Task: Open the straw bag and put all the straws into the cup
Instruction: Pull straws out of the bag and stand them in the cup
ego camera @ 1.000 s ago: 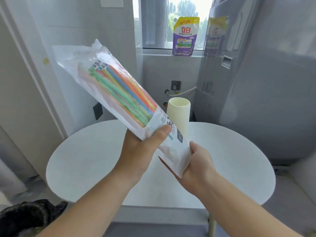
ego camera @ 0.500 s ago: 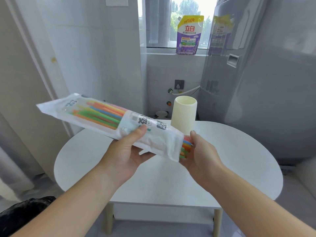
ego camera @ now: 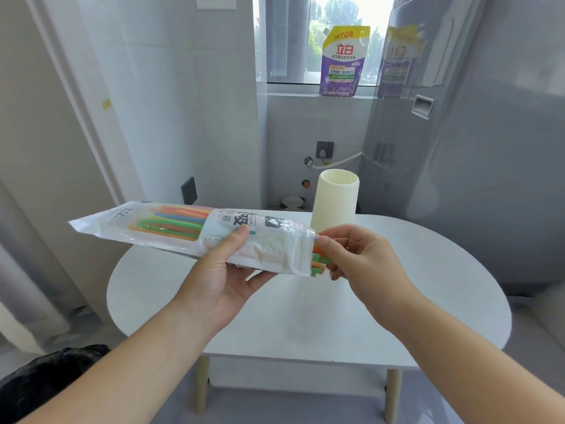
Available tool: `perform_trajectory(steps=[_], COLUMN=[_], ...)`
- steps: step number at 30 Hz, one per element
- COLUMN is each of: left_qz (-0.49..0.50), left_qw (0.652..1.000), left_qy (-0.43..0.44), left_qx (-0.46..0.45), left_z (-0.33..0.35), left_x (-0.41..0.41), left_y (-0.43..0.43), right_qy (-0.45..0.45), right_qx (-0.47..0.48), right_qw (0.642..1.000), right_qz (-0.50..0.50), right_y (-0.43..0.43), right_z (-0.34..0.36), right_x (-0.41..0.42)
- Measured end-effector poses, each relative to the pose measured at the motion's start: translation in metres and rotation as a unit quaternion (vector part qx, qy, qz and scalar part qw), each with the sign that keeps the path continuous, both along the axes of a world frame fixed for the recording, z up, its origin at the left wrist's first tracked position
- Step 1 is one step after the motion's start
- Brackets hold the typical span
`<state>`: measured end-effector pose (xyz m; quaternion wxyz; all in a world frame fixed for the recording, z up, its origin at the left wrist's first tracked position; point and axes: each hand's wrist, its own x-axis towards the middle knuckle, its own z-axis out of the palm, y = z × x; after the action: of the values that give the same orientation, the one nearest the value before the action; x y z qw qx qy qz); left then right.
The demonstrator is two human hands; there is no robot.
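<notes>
Light: bright daylight from the window before me — overexposed.
Shadows: soft on the table.
Edges: straight lines bow — wide-angle.
Focus: sharp.

Straw bag mid-frame held above the table, straws poking out its right end, cup standing on the table behind, pouch on the windowsill upper centre

The purple-and-yellow detergent pouch on the windowsill reads "立白" in red, with "150克" on its top corner. The straw bag shows a large "吸" and small "Drink"; its other print is illegible.
</notes>
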<state>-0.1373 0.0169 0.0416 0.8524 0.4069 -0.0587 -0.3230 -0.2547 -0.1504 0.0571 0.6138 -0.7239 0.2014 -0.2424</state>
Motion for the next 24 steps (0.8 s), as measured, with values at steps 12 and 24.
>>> perform_trajectory(steps=[12, 24], left_qz=[0.03, 0.047], left_qw=[0.999, 0.998], left_qy=[0.025, 0.036], left_qx=[-0.023, -0.027], left_z=[0.002, 0.002], left_x=[-0.004, 0.002], left_y=[-0.001, 0.006], right_qy=[-0.014, 0.0], right_qx=[-0.094, -0.187], right_qw=[0.995, 0.982], right_qz=[-0.027, -0.03], right_y=[-0.015, -0.018], right_z=[0.001, 0.003], right_x=[-0.009, -0.011])
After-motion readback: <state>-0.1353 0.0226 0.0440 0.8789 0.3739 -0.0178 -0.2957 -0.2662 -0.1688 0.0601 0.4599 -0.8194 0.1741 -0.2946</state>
